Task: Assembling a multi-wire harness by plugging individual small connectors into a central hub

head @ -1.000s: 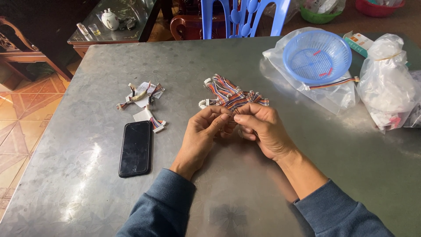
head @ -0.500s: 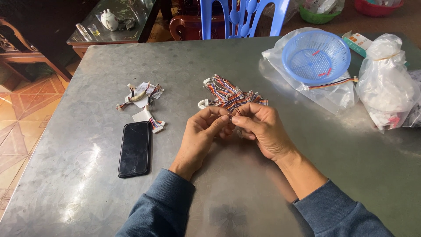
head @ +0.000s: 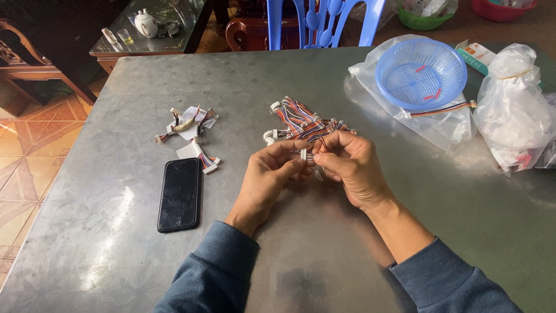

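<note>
Grey metal covers the surface (head: 324, 243), and both hands meet above its middle. The left hand (head: 266, 179) and the right hand (head: 353, 168) each close their grip on a small white connector (head: 303, 154), pinched between the fingertips. Just behind them lies a bundle of coloured wires (head: 301, 123), touching the right hand. A black phone (head: 180, 194) lies to the left, near a smaller pile of wires (head: 188, 130). A blue basket (head: 421, 74) stands on a plastic bag at the far right.

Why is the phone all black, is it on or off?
Its screen is dark. The phone lies flat on the metal table, face up, showing only black glass with no picture or light. Whether it is fully off, I cannot tell.
</note>
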